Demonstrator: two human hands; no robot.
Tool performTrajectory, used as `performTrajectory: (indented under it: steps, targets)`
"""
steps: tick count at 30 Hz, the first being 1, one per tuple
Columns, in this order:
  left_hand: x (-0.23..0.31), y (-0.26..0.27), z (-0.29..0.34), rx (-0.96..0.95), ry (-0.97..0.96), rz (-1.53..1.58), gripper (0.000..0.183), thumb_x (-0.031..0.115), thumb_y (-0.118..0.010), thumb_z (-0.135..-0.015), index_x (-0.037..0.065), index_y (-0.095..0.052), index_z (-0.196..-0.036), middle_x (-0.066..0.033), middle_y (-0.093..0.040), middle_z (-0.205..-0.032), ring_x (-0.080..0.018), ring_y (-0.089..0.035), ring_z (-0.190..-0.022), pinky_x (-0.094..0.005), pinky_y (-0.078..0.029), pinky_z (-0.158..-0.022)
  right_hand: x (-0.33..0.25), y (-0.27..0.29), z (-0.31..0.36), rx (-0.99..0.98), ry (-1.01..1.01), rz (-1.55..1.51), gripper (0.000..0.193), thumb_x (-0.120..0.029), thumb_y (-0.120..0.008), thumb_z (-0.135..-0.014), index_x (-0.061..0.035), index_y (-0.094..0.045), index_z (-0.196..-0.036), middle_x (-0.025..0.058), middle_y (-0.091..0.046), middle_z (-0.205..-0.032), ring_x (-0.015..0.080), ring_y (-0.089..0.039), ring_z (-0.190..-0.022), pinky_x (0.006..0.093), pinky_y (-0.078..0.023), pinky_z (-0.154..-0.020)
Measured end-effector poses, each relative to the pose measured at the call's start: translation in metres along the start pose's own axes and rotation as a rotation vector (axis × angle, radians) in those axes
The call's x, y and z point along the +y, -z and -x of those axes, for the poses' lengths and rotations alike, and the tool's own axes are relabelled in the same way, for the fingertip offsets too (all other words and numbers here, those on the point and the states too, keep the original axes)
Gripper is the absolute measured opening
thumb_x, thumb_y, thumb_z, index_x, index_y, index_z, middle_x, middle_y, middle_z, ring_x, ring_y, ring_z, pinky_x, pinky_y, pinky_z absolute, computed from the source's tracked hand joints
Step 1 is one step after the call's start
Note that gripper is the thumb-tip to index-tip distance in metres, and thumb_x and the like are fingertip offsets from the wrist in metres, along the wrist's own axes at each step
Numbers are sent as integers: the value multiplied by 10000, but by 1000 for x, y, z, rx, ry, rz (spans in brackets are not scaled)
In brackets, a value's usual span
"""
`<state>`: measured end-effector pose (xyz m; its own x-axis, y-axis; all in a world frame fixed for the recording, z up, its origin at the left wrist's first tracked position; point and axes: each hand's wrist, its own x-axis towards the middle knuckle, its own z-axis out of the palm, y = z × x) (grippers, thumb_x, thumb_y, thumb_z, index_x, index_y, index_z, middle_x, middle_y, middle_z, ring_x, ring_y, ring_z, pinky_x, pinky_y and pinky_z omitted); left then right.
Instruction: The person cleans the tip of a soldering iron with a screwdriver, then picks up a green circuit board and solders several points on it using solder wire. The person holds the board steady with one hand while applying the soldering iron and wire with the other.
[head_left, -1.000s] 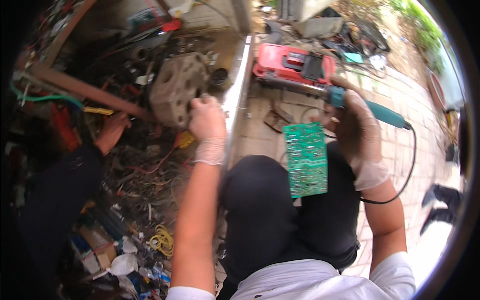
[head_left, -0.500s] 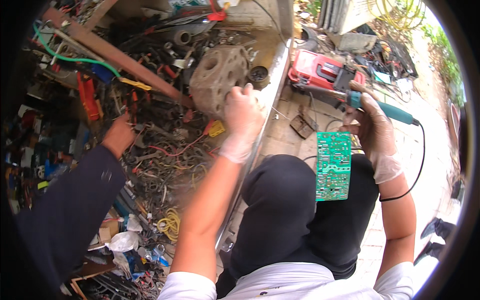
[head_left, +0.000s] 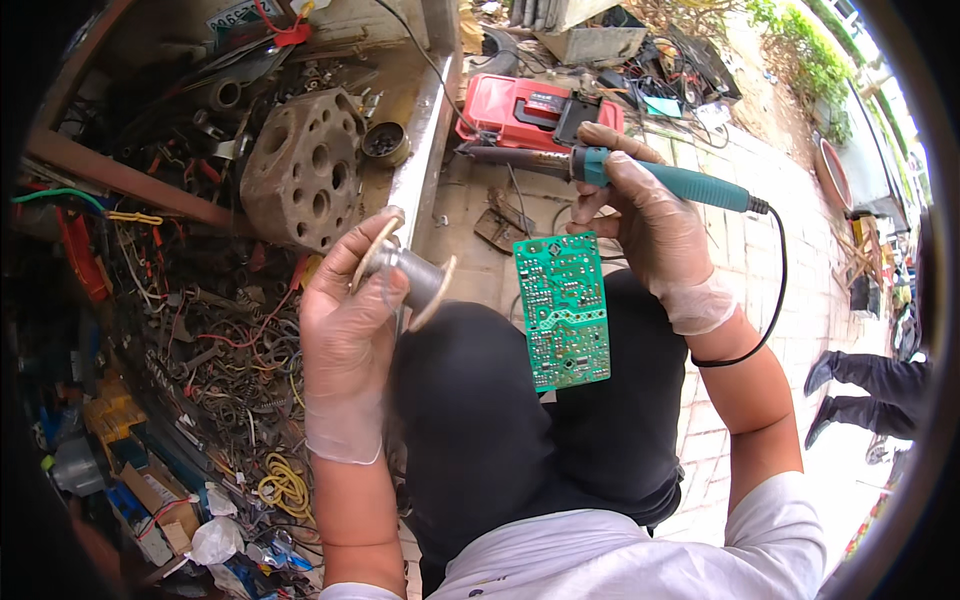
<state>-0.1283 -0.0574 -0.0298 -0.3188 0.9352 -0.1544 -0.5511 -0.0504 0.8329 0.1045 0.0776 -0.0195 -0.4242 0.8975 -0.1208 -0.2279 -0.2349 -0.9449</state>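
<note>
My left hand (head_left: 345, 325), in a thin clear glove, grips a spool of solder wire (head_left: 420, 280) by one of its pale flanges, just above my left knee. My gloved right hand (head_left: 655, 230) holds a soldering iron (head_left: 705, 188) with a teal handle, its metal barrel pointing left. Lower fingers of that same hand pinch the top edge of a green circuit board (head_left: 563, 315), which hangs over my lap with its soldered side showing. The iron and the board are apart from the spool.
A holed metal block (head_left: 305, 170) and a small round tin (head_left: 386, 143) sit on the cluttered bench at left, among tangled wires and scrap. Beyond my hands, a red toolbox (head_left: 530, 110) stands on the paving. Another person's legs (head_left: 870, 390) show at far right.
My left hand has come back from beside the metal block and now holds the spool. The view has swung right, and the other person's dark-sleeved arm at left is gone from it.
</note>
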Motion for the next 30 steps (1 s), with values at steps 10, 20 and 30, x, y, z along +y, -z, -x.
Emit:
performTrajectory:
  steps: [10, 20, 30]
  targets:
    - [4, -31, -32, -492, 411, 113, 368, 21, -618, -864, 1, -553, -1226, -164, -627, -1272, -221, -592, -1181, -363, -487, -1008, 5, -10, 2, 124, -90, -174, 392, -269, -578, -998, -103, -565, -1352, 54, -649, -936, 162, -657, -740, 318, -548, -678]
    - [-5, -35, -40, -498, 337, -198, 338, 0, -645, -796, 31, -585, -1127, -164, -667, -1177, -188, -637, -1074, -311, -498, -957, 26, -29, 10, 223, -45, -319, 350, -311, -615, -986, -115, -607, -1276, 34, -602, -908, 136, -582, -711, 280, -518, -649]
    - [2, -37, -41, -509, 444, -322, 397, 81, -714, -750, 33, -582, -1121, -167, -675, -1140, -198, -671, -1010, -326, -572, -878, 35, -32, 13, 283, -110, -322, 241, -330, -656, -960, -118, -643, -1073, 25, -589, -863, 130, -569, -668, 301, -512, -608]
